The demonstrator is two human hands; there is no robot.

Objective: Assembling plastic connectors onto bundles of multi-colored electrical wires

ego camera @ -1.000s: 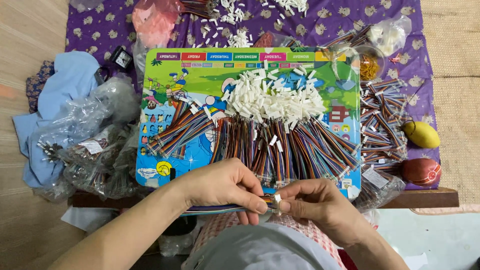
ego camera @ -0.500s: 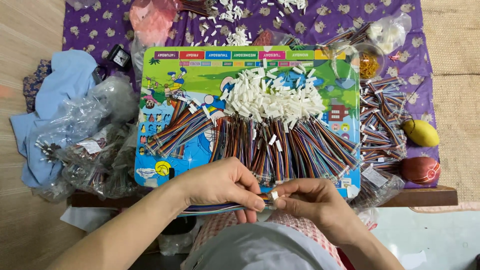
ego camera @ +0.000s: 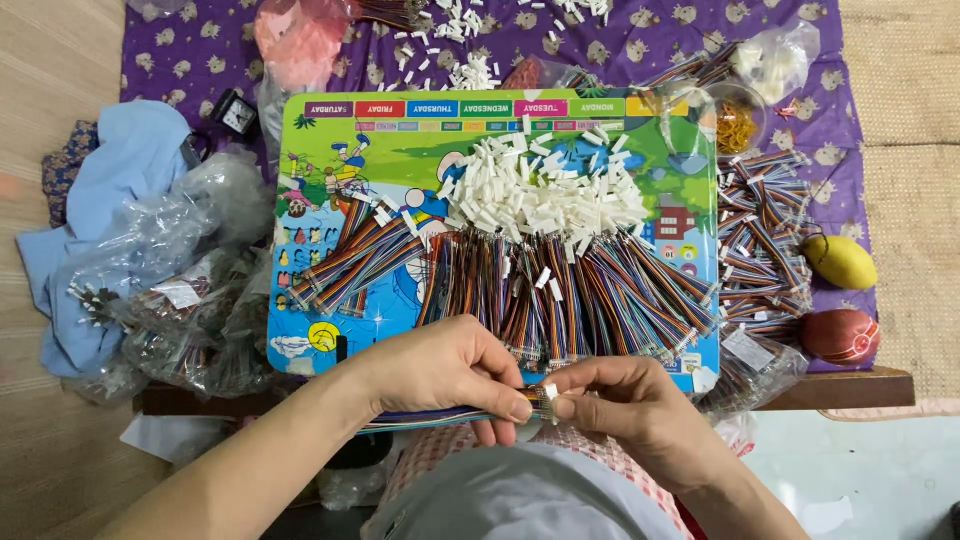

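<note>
I'm looking straight down on a low table (ego camera: 860, 388) draped in a purple patterned cloth (ego camera: 180, 50), and on it a bright cartoon board (ego camera: 330, 150) serves as the work surface, so the small parts stay on one flat patch. Across the board lies a wide fan of multicoloured ribbon cables (ego camera: 590, 290), ends pointing toward me, within easy reach. Above them sits a heap of white connector housings (ego camera: 540, 195), I judge as the supply to draw from. Clear plastic bags (ego camera: 170, 260) crowd the left edge, beside blue fabric (ego camera: 110, 190). Now the hands, at the near edge: my left hand (ego camera: 440, 370) has its fingers closed on one ribbon cable (ego camera: 440, 417), which trails off leftward. My right hand (ego camera: 625, 400) pinches a white housing (ego camera: 550, 392) right at the cable's tip, touching it, thumb and forefinger tight for alignment.
</note>
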